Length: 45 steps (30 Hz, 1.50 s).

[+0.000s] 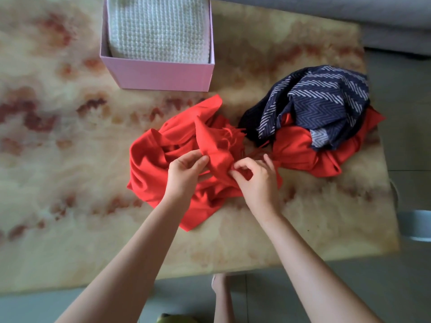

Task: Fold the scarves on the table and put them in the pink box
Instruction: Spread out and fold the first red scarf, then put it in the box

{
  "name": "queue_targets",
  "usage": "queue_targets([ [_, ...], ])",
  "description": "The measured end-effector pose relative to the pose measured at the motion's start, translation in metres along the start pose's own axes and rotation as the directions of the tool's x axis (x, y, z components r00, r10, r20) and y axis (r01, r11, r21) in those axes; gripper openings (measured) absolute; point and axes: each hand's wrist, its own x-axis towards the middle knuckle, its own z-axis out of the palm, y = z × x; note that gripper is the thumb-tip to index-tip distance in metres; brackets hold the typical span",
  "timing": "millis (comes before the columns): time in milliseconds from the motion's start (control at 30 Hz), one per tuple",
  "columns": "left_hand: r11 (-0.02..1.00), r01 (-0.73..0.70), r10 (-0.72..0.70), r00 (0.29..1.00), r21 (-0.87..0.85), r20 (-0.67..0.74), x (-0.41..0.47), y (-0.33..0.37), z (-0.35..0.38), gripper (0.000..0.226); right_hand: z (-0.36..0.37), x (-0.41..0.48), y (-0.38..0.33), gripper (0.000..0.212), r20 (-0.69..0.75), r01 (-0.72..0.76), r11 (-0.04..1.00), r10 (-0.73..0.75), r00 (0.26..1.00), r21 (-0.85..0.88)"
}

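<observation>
A crumpled red scarf [158, 157] with a fringed end lies in the middle of the table. My left hand [186, 171] pinches a raised fold of it from the left. My right hand [256, 180] pinches the same fold from the right, fingers curled. A navy scarf with white zigzag lines [324, 106] lies bunched on top of more red fabric [300, 150] at the right. The pink box [163, 74] stands at the back with a folded white knitted scarf [158, 29] inside it.
The marbled beige and red table [58, 136] ends at the right just past the scarf pile. A grey sofa [349, 10] runs along the back right. A pale round object [417, 224] stands on the floor at the right.
</observation>
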Motion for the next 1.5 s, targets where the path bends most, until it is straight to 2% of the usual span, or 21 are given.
queue_targets([
  [100,0.997,-0.022,0.014,0.995,-0.079,-0.095,-0.001,0.004,-0.006,0.014,-0.013,-0.014,-0.004,0.024,-0.149,-0.025,0.996,0.038,0.988,0.090],
  [167,0.995,-0.048,0.034,0.988,-0.090,-0.154,-0.001,0.005,-0.008,0.017,-0.018,-0.029,-0.010,0.029,-0.143,-0.014,0.994,0.030,0.989,0.112],
  [267,0.997,-0.060,0.048,0.975,-0.053,-0.215,-0.001,0.005,-0.012,0.021,-0.014,-0.054,-0.027,0.025,-0.035,0.075,0.986,-0.070,0.997,0.151],
  [367,0.999,-0.007,0.000,0.976,-0.032,-0.217,-0.005,0.002,-0.021,0.013,0.005,-0.071,-0.039,0.019,0.030,0.119,0.963,-0.130,0.991,0.242],
  [433,0.999,0.040,-0.045,0.981,-0.032,-0.187,-0.010,0.001,-0.030,0.011,0.022,-0.075,-0.043,0.014,0.170,0.014,0.957,-0.066,0.983,0.291],
  [500,0.998,0.057,-0.053,0.985,0.019,-0.166,-0.012,0.001,-0.038,0.019,0.034,-0.078,-0.044,0.014,0.337,-0.120,0.938,0.003,0.942,0.326],
  [567,0.996,0.053,-0.039,0.983,0.075,-0.178,-0.013,0.002,-0.046,0.024,0.039,-0.076,-0.043,0.024,0.374,-0.142,0.923,-0.003,0.928,0.359],
  [667,0.983,0.059,-0.025,0.981,0.175,-0.191,-0.015,-0.001,-0.052,0.034,0.036,-0.068,-0.047,0.040,0.440,-0.071,0.929,-0.104,0.892,0.363],
  [733,0.961,0.017,0.037,0.981,0.276,-0.192,-0.016,-0.007,-0.055,0.026,0.033,-0.066,-0.049,0.046,0.516,-0.071,0.925,-0.144,0.844,0.374],
  [767,0.950,0.000,0.067,0.976,0.312,-0.205,-0.016,-0.009,-0.058,0.016,0.030,-0.064,-0.049,0.045,0.494,-0.091,0.918,-0.122,0.861,0.385],
  [833,0.949,0.013,0.072,0.964,0.315,-0.255,-0.013,-0.011,-0.064,0.015,0.026,-0.053,-0.039,0.041,0.289,-0.103,0.923,-0.009,0.957,0.370],
  [900,0.984,0.077,-0.029,0.961,0.163,-0.276,-0.011,-0.008,-0.066,0.023,0.023,-0.036,-0.023,0.043,0.082,-0.049,0.983,0.034,0.996,0.178],
  [967,0.991,0.136,-0.133,0.964,-0.002,-0.231,-0.012,-0.003,-0.066,0.024,0.024,-0.021,-0.014,0.043,0.091,-0.031,0.999,0.034,0.995,-0.035],
  [1033,0.989,0.144,-0.146,0.970,-0.024,-0.195,-0.014,-0.002,-0.068,0.022,0.025,-0.014,-0.012,0.024,0.126,-0.057,0.990,0.073,0.989,-0.128],
  [1100,0.993,0.114,-0.106,0.977,0.033,-0.185,-0.014,-0.003,-0.073,0.019,0.020,-0.014,-0.013,0.015,0.090,-0.109,0.991,0.115,0.989,-0.073],
  [1200,0.995,0.065,-0.048,0.973,0.071,-0.225,-0.012,-0.001,-0.082,0.011,-0.001,-0.021,-0.018,0.023,0.007,-0.171,0.972,0.172,0.985,0.158],
  [1267,0.994,0.045,-0.013,0.952,0.100,-0.307,-0.009,0.000,-0.084,0.010,-0.013,-0.031,-0.026,0.024,-0.028,-0.149,0.962,0.160,0.987,0.227],
  [1367,0.972,-0.024,0.125,0.896,0.234,-0.426,-0.013,0.001,-0.079,0.041,-0.009,-0.050,-0.038,0.018,0.056,-0.113,0.957,0.102,0.993,0.267],
  [1433,0.874,-0.081,0.317,0.842,0.478,-0.436,-0.022,0.001,-0.075,0.042,0.003,-0.062,-0.043,0.014,0.098,-0.065,0.966,0.042,0.994,0.250],
  [1467,0.807,-0.099,0.387,0.834,0.583,-0.394,-0.028,0.002,-0.072,0.033,0.010,-0.066,-0.046,0.015,0.101,-0.040,0.968,0.015,0.995,0.247],
  [1500,0.780,-0.107,0.385,0.860,0.617,-0.336,-0.033,0.003,-0.067,0.021,0.016,-0.071,-0.049,0.017,0.096,-0.014,0.969,-0.010,0.995,0.248],
])
